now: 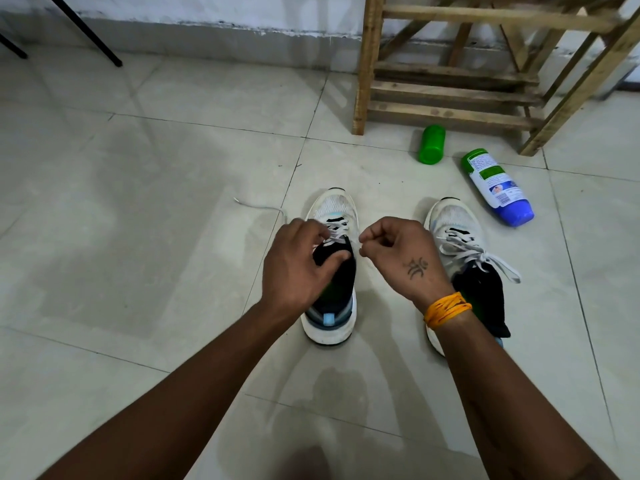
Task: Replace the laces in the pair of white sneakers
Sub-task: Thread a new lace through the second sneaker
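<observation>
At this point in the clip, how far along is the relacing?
Early. Nothing looks finished. In hand: both hands work the left sneaker, whose lace trails loose on the floor; the left hand grips at its eyelets, the right hand pinches near the lace. Left: the right sneaker, still laced and tied.

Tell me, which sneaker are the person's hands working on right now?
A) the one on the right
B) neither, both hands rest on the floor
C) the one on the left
C: the left hand and right hand pinch the lace over the left sneaker, while the right sneaker sits untouched, still laced.
</observation>
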